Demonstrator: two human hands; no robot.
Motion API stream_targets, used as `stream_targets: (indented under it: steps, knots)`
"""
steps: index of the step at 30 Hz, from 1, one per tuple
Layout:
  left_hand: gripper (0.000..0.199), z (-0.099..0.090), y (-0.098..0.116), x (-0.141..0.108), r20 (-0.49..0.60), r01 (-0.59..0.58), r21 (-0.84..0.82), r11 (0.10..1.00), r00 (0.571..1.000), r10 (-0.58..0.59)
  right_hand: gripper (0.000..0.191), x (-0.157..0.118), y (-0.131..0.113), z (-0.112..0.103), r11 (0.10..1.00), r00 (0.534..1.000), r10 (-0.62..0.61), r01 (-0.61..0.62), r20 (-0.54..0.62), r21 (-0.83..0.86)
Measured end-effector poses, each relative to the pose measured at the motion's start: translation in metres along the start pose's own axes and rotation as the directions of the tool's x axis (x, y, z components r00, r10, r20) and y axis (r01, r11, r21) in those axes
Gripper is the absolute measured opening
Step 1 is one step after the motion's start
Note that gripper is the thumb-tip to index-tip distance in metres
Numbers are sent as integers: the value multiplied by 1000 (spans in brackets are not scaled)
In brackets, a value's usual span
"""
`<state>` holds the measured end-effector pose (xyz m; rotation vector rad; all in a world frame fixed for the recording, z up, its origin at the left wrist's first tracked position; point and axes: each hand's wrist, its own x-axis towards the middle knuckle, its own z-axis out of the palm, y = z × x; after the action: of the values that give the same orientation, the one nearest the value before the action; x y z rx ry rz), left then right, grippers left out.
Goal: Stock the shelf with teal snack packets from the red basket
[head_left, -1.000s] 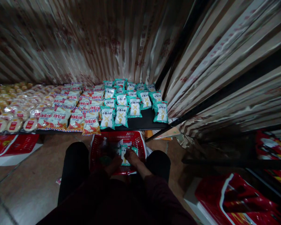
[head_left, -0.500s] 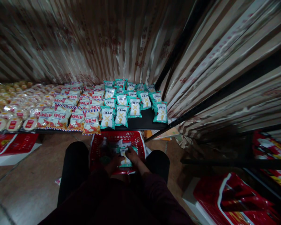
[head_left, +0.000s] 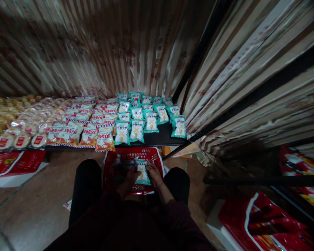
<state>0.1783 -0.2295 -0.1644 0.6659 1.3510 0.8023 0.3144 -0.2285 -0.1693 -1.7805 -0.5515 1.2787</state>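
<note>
Between my two hands is a teal and white snack bag (head_left: 141, 172), held upright over a red plastic basket (head_left: 157, 153). My left hand (head_left: 131, 177) grips the bag's left edge. On its right edge, the fingers of my right hand (head_left: 155, 174) are closed. The basket stands on the floor between my knees, and its dark contents at the left are hard to make out. Ahead, several matching teal snack bags (head_left: 151, 121) lie in rows on a black shelf (head_left: 159, 136).
Orange and white snack bags (head_left: 104, 137) and round wrapped cakes (head_left: 21, 139) fill the shelf's left part. A black metal post (head_left: 206, 129) slants past its right end. Striped sheeting (head_left: 136, 42) hangs behind. A red package (head_left: 267, 223) sits at lower right.
My right hand has moved off the front of the teal snack bag to its right edge, so the bag's front shows more. The view has shifted slightly.
</note>
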Motion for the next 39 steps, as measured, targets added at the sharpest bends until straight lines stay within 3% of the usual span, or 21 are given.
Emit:
stream_targets:
  steps: [6,13,17,20,26,32,35,39]
  knots:
    - [60,-4,21,-9,4,-61,-20,998,998,62,57,-16,-15,-3,971,998,-7,-8,62,239]
    - [57,5,35,-24,56,-162,-21,987,985,163,69,-32,-25,-10,946,984,-13,-46,180,321]
    - [55,12,41,-30,47,-243,102,965,970,240,70,-44,-34,-15,941,967,22,-106,254,322]
    - [51,17,47,-34,57,-326,208,922,945,321,72,-54,-43,-17,940,960,-35,-63,279,335]
    - [43,25,68,-51,47,-473,418,776,864,502,77,-65,-64,-21,949,967,-105,28,231,314]
    - [32,36,86,-60,27,-612,453,648,736,677,72,-77,-86,-25,911,972,-183,111,149,398]
    - [26,41,91,-63,19,-624,441,644,724,689,66,-83,-95,-28,901,971,-224,175,79,397]
    - [26,45,96,-66,33,-620,400,675,746,666,61,-87,-103,-33,902,970,-240,216,18,374]
